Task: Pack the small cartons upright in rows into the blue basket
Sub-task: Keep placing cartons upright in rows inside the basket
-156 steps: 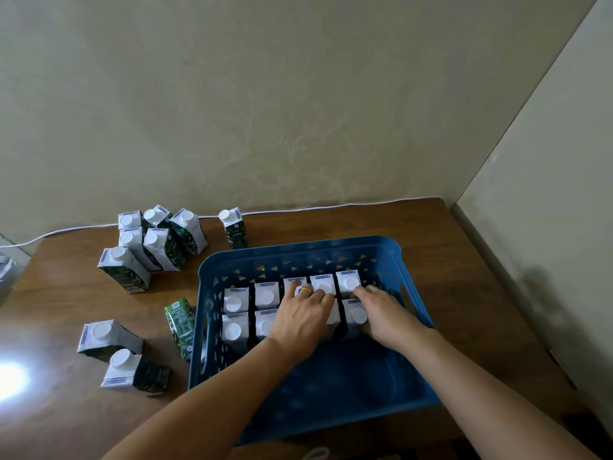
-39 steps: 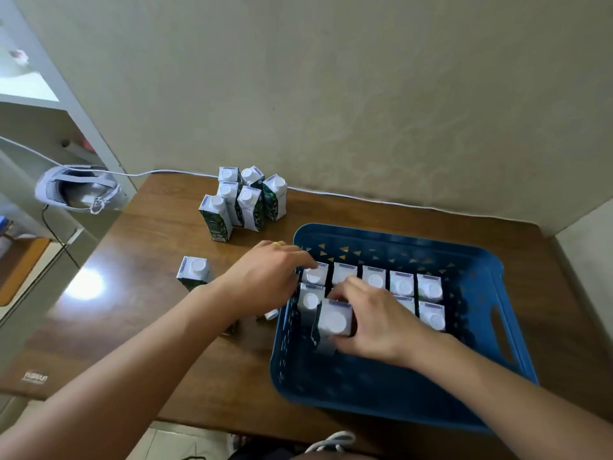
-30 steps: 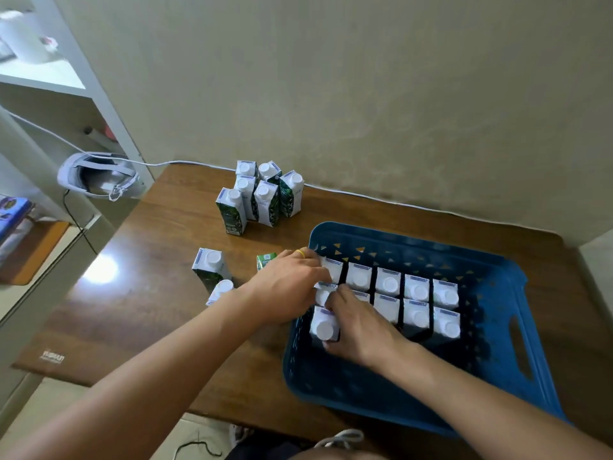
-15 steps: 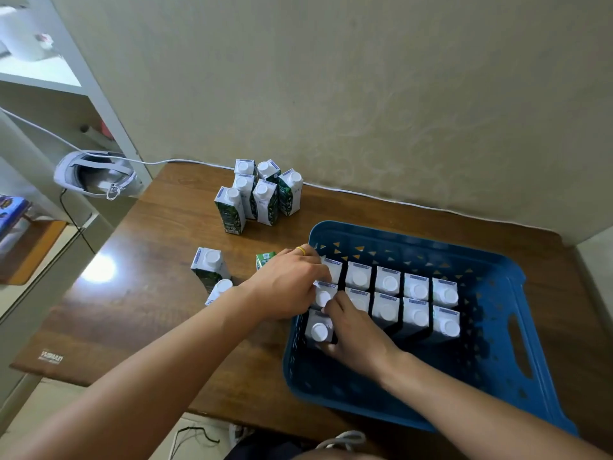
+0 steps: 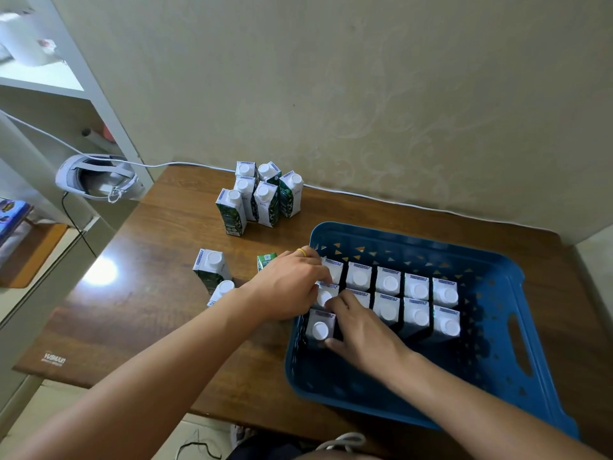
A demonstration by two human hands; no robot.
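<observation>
Two rows of five small cartons (image 5: 388,283) are seen upright in the blue basket (image 5: 497,353) as a third-row carton (image 5: 320,328) is gripped by the right hand (image 5: 363,330). A second-row carton (image 5: 323,295) is touched by the left hand (image 5: 287,288), its grasp hidden. Nine cartons (image 5: 262,202) are left on the bench (image 5: 159,293).

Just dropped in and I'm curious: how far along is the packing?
Done: two rows of five cartons stand upright in the blue basket. In hand: the right hand sets the first carton of a third row. Left: six standing cartons and a few more near the left hand.
</observation>
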